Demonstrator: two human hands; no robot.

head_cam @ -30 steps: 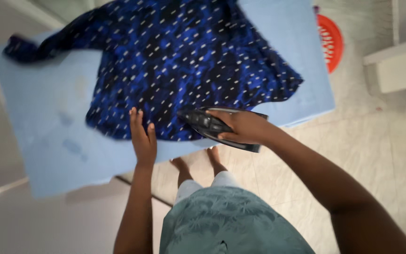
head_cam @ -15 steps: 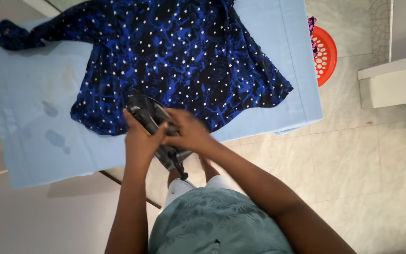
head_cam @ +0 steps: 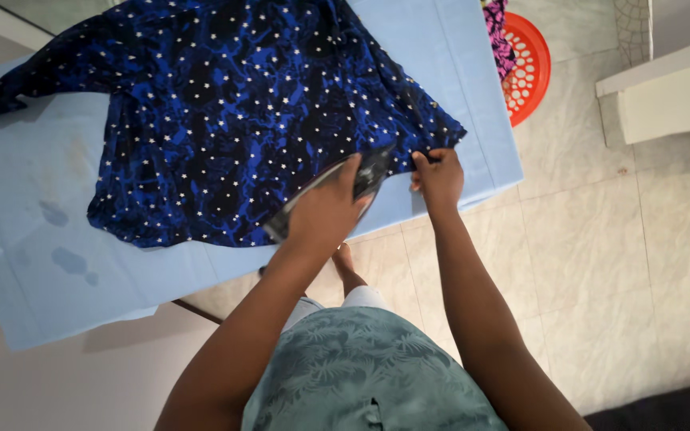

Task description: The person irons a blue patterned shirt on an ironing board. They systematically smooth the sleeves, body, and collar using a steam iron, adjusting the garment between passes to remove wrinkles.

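Two hands work at the near edge of the surface [head_cam: 33, 263], which is covered in pale blue cloth. The left hand [head_cam: 325, 211] is closed around the handle of a dark iron [head_cam: 373, 172] resting on the hem of a dark blue star-dotted shirt [head_cam: 225, 120]. The right hand [head_cam: 438, 177] pinches the shirt's hem near the surface's near right corner, just beside the iron. A red basket [head_cam: 527, 68] sits on the tiled floor [head_cam: 600, 263] beyond the right edge.

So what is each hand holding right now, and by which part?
The left hand grips the black iron from above by its handle. The right hand pinches the blue starred garment at its near hem corner.
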